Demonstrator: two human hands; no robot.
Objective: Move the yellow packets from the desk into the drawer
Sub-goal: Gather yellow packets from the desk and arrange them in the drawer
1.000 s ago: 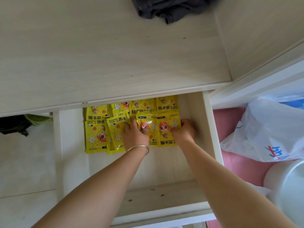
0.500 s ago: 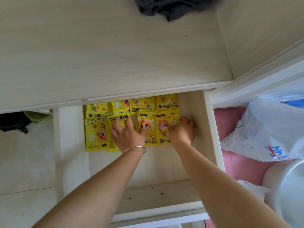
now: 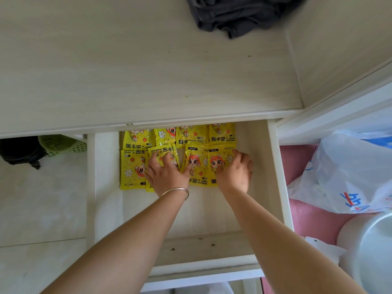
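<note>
Nearest the camera, two bare forearms reach into the open drawer [image 3: 273,166], whose pale front panel and right wall frame a light wooden floor. The left hand [image 3: 167,175], a thin metal bangle [image 3: 177,190] at its wrist, lies flat with fingers spread on a yellow packet, pressing rather than gripping. Just beside it, the right hand [image 3: 234,172] rests on the right-hand packets with its fingers bent over their edge; whether it pinches one cannot be told. The yellow packets [image 3: 200,164] lie in overlapping rows at the back of the drawer, partly under the desk [image 3: 137,71] edge. Farther off, a dark grey cloth [image 3: 237,15] sits crumpled on the desk top.
</note>
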